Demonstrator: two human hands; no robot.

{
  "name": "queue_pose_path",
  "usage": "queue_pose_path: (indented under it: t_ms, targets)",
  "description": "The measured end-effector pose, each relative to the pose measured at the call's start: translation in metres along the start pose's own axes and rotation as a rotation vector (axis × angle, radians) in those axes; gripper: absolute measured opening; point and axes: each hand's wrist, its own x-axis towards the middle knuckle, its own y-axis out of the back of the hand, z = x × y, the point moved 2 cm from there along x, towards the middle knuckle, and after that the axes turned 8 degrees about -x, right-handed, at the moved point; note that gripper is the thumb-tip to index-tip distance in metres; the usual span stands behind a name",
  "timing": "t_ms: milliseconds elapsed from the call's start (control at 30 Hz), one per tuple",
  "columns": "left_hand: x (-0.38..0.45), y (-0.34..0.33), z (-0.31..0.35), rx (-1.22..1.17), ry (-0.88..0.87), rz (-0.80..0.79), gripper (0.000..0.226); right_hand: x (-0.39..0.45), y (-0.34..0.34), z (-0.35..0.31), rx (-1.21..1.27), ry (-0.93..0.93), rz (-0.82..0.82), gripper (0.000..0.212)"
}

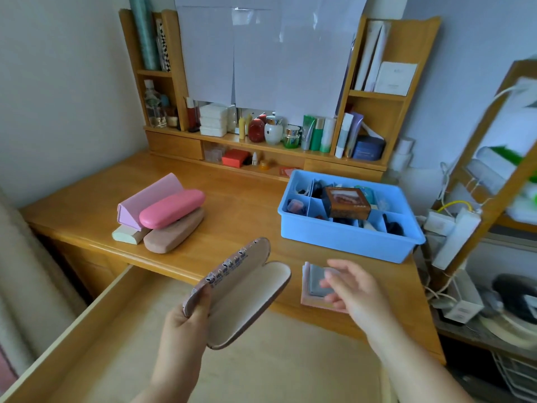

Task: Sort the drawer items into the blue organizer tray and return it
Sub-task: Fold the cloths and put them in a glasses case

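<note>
My left hand (pixel 186 321) grips an opened patterned glasses case (pixel 247 298) over the pulled-out drawer (pixel 87 330); its cream lining shows and nothing lies inside. My right hand (pixel 353 289) hovers with relaxed, spread fingers over a grey pad on a pink stack (pixel 315 289) at the desk's front edge, holding nothing. The blue organizer tray (pixel 345 239) stands on the desk at the right, its compartments filled with small items and a brown box (pixel 347 202) lying on top.
A pile of glasses cases (pixel 162 216), pink, lilac and tan, lies on the desk's left. Bottles and jars (pixel 279 129) line the back shelf. A wooden rack with cables and a power strip (pixel 453 225) stands close to the right.
</note>
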Motion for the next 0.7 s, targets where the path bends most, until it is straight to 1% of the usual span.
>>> queue_pose_path:
  t_ms: [33, 67, 100, 167, 233, 300, 367, 500, 567, 633, 700]
  targets:
    - [0.003, 0.003, -0.001, 0.006, -0.01, 0.009, 0.016, 0.009, 0.014, 0.003, -0.099, 0.023, 0.07, 0.01]
    - [0.005, 0.003, 0.0, 0.026, -0.016, -0.003, 0.016, 0.021, 0.024, 0.006, -0.211, 0.05, 0.1, 0.009]
    - [0.008, 0.0, 0.0, 0.056, -0.036, -0.029, 0.017, 0.034, 0.029, 0.009, -0.327, 0.076, 0.084, 0.01]
    - [0.018, -0.011, 0.004, 0.1, -0.11, -0.083, 0.022, 0.062, 0.03, 0.012, -0.527, 0.094, -0.026, 0.014]
    - [0.03, -0.026, 0.011, 0.145, -0.187, -0.152, 0.032, 0.082, 0.024, 0.011, -0.694, 0.096, -0.154, 0.035]
    - [0.045, -0.04, 0.018, 0.199, -0.23, -0.215, 0.038, 0.096, 0.017, 0.006, -0.779, 0.07, -0.277, 0.055]
    - [0.062, -0.051, 0.018, 0.236, -0.215, -0.261, 0.039, 0.104, 0.01, 0.003, -0.881, 0.052, -0.38, 0.062]
    - [0.084, -0.056, 0.0, 0.285, -0.109, -0.272, 0.033, 0.112, -0.001, -0.002, -1.069, 0.035, -0.516, 0.052]
    - [0.088, -0.053, -0.011, 0.291, -0.055, -0.265, 0.03, 0.114, -0.004, -0.008, -1.13, 0.025, -0.595, 0.042]
    - [0.089, -0.052, -0.018, 0.306, -0.036, -0.274, 0.027, 0.115, -0.008, -0.014, -1.189, 0.018, -0.679, 0.032]
    - [0.089, -0.053, -0.02, 0.312, -0.031, -0.267, 0.025, 0.115, -0.012, -0.019, -1.231, 0.034, -0.716, 0.021]
